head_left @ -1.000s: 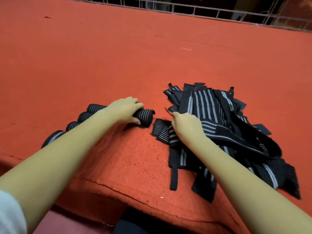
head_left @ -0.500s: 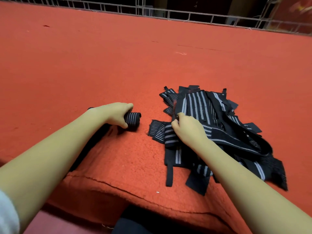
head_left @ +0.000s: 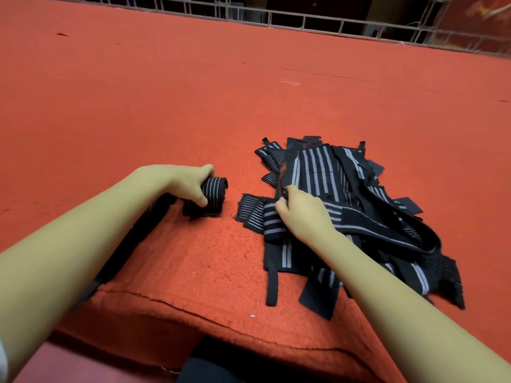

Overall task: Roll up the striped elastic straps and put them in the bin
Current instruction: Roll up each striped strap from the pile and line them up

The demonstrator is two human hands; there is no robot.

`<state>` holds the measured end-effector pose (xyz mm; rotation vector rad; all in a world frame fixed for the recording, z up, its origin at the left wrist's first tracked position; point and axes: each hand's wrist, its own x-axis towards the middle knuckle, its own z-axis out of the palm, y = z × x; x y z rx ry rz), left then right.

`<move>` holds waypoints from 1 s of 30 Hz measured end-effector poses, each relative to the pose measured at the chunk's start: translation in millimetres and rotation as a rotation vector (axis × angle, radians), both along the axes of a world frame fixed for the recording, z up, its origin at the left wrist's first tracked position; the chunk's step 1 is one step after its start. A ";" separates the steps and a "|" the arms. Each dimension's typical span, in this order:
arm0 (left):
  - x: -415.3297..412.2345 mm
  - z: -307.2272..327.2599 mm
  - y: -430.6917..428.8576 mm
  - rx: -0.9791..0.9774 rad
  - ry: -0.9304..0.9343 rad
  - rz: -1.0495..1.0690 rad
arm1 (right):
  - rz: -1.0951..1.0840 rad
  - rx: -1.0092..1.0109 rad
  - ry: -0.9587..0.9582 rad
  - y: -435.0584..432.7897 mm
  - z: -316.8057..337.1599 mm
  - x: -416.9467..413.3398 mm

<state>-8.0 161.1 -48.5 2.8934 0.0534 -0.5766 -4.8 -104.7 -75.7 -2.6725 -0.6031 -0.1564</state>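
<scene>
Rolled strap [head_left: 214, 196]: turned since a second ago. Then it lay long and sideways at the end of a row of rolls; now it sits short and squat, stripes facing up, on the tabletop [head_left: 138, 106] just left of the loose pile. The row is no longer visible past the forearm.
Left hand [head_left: 188, 183]: fingers curled over the far side of the roll, thumb on its near side, gripping it.
Right hand [head_left: 302, 214]: barely shifted. Fingers pinch a strap edge at the near-left side of the loose pile.
Loose pile [head_left: 354, 200]: many black, grey-striped straps, overlapped and crossed, right of centre; a few tails trail toward the near edge.
Dark shape [head_left: 130, 244]: runs along under the left forearm, mostly hidden; cannot tell what it is.
Bin: not in view.
Risk, roll: elastic wants to spring back. If the left grip eases before the loose end is secured, the roll probably unwinds.
Risk, pile: straps are tangled. Pulling the pinched one likely drags its neighbours along, or sends tails off the near edge.
Risk, split attention: both hands are busy on separate straps, so neither can steady the other's.
</scene>
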 end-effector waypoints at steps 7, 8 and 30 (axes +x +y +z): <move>-1.0 -21.3 5.7 0.171 -0.172 -0.088 | 0.009 -0.019 -0.043 1.7 -4.7 1.0; -1.4 -20.5 5.4 0.174 -0.234 -0.099 | 0.008 -0.022 -0.048 1.3 -5.1 1.6; -19.3 -29.6 -9.9 0.206 -0.237 -0.152 | 0.015 -0.118 -0.132 3.1 -11.8 0.2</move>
